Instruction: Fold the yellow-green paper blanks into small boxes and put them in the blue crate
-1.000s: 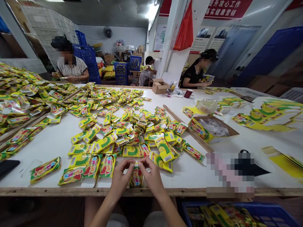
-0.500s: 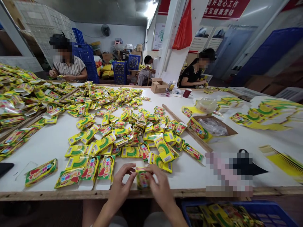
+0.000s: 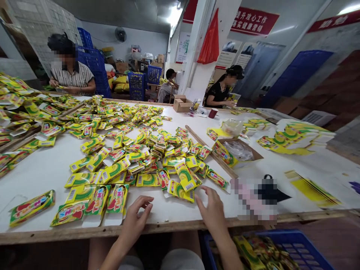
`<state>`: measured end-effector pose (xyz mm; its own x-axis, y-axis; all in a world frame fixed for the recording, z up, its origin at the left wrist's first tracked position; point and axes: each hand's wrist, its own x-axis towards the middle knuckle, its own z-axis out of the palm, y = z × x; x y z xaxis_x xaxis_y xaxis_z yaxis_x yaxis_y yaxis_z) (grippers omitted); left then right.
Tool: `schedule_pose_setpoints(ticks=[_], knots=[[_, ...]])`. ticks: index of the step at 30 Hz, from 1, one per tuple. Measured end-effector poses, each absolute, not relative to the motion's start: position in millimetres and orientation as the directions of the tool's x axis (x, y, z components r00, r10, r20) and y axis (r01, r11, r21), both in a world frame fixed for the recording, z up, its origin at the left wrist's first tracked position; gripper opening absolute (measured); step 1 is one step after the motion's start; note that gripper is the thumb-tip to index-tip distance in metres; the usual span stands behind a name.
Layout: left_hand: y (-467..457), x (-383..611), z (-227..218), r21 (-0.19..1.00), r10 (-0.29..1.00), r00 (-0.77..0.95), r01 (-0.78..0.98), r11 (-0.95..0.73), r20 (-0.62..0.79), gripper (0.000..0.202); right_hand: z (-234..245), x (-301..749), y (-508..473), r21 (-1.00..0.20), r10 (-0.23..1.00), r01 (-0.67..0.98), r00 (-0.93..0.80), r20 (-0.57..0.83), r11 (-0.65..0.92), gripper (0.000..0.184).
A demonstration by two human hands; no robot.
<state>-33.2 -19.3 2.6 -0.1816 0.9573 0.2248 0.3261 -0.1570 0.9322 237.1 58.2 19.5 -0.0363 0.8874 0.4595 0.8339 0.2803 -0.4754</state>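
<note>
2 lights (image 3: 349,7) glare white overhead; the table (image 3: 56,157) is bright, the space beneath dark. Wide-angle stretch and softness grow sideways; pixelation masks patches.

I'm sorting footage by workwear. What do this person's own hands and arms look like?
The left hand and right hand are both ungloved, with no ring, watch or bracelet that I can make out. The forearms are bare as far as they show, with no clear sleeve in view.
</note>
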Motion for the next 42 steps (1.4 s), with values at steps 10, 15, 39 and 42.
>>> schedule_pose_setpoints(ticks=[10, 15, 39, 42], knots=[[-20, -31, 6, 0.934, 0.957, -0.201, 0.331, -0.135, 0.21, 0.023, -1, 180, 80, -0.69, 0.883, 0.691, 0.167, 0.439, 0.213, 0.031], [-12, -9, 8, 0.97, 0.963, -0.231, 0.228, -0.083, 0.137, 0.028, -8, 176, 71, -0.851, 0.916, 0.487, 0.22, 0.337, 0.196, 0.022], [-15, 3, 21, 0.993, 0.918, -0.388, -0.034, -0.11, 0.088, 0.025, 7, 122, 28, -0.987, 0.999, -0.154, -0.03, 0.046, 0.04, 0.035], [-16, 1, 21, 0.995, 0.926, -0.368, -0.016, -0.098, 0.085, 0.024, 6, 121, 24, -0.993, 0.998, -0.117, -0.054, 0.04, 0.033, 0.034]])
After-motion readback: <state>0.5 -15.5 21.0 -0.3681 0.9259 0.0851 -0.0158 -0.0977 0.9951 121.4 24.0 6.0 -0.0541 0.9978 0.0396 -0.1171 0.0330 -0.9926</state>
